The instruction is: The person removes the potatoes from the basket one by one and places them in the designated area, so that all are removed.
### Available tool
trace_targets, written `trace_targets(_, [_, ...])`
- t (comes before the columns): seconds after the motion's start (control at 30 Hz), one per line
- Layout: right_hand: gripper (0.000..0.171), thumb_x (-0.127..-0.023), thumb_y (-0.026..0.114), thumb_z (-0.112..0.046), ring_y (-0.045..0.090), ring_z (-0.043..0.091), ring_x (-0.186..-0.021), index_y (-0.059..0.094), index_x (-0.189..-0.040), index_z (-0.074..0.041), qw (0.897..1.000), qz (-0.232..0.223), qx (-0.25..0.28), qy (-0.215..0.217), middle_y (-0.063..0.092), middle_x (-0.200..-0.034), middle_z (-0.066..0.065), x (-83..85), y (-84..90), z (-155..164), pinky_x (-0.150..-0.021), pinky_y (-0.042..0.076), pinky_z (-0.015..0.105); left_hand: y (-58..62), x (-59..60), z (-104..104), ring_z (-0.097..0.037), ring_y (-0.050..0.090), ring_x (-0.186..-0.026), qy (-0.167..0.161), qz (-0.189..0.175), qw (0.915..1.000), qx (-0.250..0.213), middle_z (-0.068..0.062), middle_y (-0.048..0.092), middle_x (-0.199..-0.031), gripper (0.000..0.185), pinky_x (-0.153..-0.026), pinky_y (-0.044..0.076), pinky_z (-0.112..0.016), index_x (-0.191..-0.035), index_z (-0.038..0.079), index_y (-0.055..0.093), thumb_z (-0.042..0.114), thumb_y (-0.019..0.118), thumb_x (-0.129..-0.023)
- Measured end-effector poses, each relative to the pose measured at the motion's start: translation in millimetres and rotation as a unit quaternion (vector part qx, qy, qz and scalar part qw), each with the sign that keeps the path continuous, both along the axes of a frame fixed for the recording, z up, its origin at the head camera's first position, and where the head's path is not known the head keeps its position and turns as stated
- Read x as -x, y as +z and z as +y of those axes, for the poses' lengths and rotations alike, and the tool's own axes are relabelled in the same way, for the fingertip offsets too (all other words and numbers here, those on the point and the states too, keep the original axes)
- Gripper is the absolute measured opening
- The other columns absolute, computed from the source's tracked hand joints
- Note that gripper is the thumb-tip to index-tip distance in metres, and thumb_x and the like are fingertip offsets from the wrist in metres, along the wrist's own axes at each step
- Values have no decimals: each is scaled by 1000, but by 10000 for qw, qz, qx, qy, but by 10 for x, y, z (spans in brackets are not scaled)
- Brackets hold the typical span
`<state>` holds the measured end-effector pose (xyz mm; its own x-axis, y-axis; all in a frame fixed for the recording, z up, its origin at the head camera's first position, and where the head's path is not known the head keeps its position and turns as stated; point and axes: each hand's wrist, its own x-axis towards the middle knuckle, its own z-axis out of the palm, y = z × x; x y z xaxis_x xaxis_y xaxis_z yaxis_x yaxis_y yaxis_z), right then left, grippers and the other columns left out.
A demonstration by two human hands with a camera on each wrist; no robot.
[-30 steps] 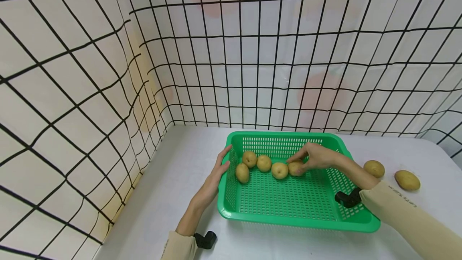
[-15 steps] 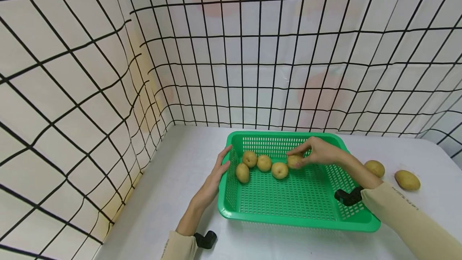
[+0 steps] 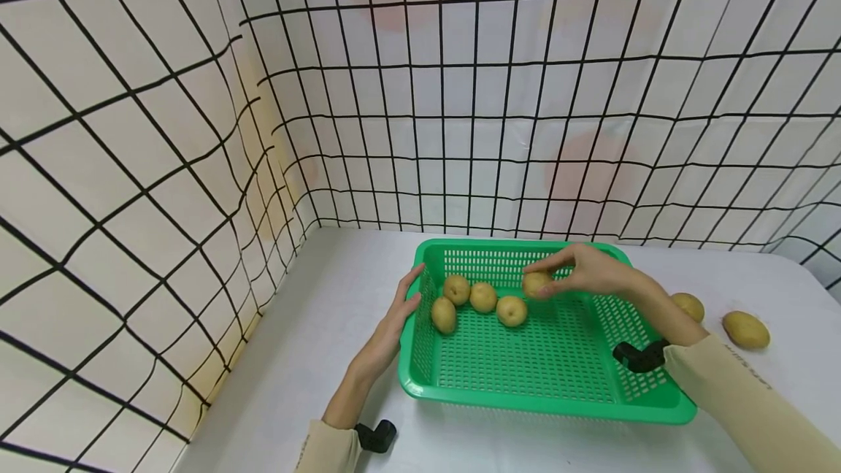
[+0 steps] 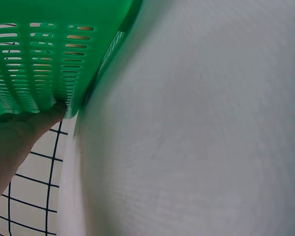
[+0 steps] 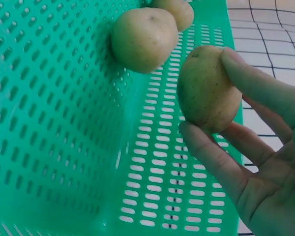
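Holding a potato (image 3: 535,283) in its fingertips, the right hand (image 3: 594,272) now has it up off the floor of the green basket (image 3: 545,404), near the back wall. 1 second ago that potato lay down in the row, touching the next one. The 4 other potatoes (image 3: 483,297) in the basket have not moved. The left hand (image 3: 394,316) stays flat against the basket's left side, fingers straight, holding nothing. 2 more potatoes (image 3: 745,329) lie on the white table (image 3: 328,327), to the right of the basket.

The right wrist view shows the thumb and fingers (image 5: 258,86) curled round the potato (image 5: 206,88), clear of the basket. The left wrist view shows a fingertip (image 4: 49,115) touching the basket's wall (image 4: 34,54) from outside.
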<state>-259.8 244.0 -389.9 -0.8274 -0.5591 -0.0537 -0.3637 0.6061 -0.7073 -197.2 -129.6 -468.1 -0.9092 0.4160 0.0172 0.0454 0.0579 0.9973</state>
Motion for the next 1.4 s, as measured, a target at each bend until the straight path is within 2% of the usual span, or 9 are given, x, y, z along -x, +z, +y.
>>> trace_targets(0.17, [49, -87, 84, -32, 62, 35, -130, 72, -132, -19, 9999, -24, 87, -128, 69, -137, 9, -71, 150, 45, -104, 52, 58, 4, 7, 9, -33, 14, -160, -6, 0, 10000, -2, 3, 3, -174, 52, -121, 29, -65, -161, 49, 13, 50, 28, -111])
trace_targets(0.3, [48, -88, 83, -34, 63, 33, -128, 72, -133, -25, 9996, 145, 81, -240, 69, -137, 7, -134, 269, 113, -102, 54, 55, 4, 9, 10, -33, 13, -160, -19, -5, 10000, -16, 4, 3, -174, 52, -121, 28, -66, -161, 49, 13, 50, 28, -111])
trace_targets(0.43, [50, -90, 81, -35, 58, 35, -134, 69, -137, -23, 9987, 128, 90, -483, 63, -145, 8, -232, 381, 205, -105, 50, 60, 5, 10, 7, -32, 13, -160, -19, -6, 10000, -39, 4, 3, -174, 52, -122, 27, -65, -161, 49, 13, 50, 29, -111])
trace_targets(0.57, [50, -92, 79, -35, 57, 25, -134, 67, -139, -22, 9970, 228, 40, -741, 61, -148, 6, -328, 435, 325, -105, 48, 64, 6, 5, 3, -32, 13, -160, -18, -13, 10000, -38, 4, 3, -174, 52, -122, 27, -65, -161, 49, 13, 50, 29, -111])
trace_targets(0.67, [51, -93, 78, -36, 55, 24, -134, 65, -142, -23, 9947, 272, -57, -990, 63, -146, 6, -399, 453, 435, -102, 46, 69, 5, -1, 0, -32, 12, -160, -20, -33, 10000, -27, 4, 2, -174, 52, -122, 27, -65, -161, 49, 13, 50, 29, -111])
trace_targets(0.87, [55, -98, 71, -40, 43, 48, -141, 58, -148, -21, 9884, 225, -270, -1476, 59, -148, 19, -529, 503, 667, -96, 39, 78, 2, -4, -2, -32, 11, -160, -24, -12, 10000, -43, 4, 2, -174, 52, -122, 27, -65, -161, 49, 12, 50, 28, -111])
trace_targets(1.13, [66, -98, 70, -46, 28, 61, -144, 50, -154, -17, 9763, 72, -394, -2129, 42, -159, 28, -671, 423, 955, -95, 28, 85, -9, 14, 5, -33, 14, -159, -74, -11, 10000, -61, 4, 3, -174, 51, -121, 30, -65, -160, 50, 12, 50, 28, -112])
trace_targets(1.4, [67, -99, 69, -43, 32, 65, -138, 48, -155, -13, 9679, 340, -655, -2401, 40, -155, 35, -842, 232, 1261, -95, 25, 86, -3, 11, -1, -33, 14, -159, -64, -23, 9999, -85, 4, 3, -174, 51, -121, 30, -64, -160, 50, 13, 50, 28, -112])
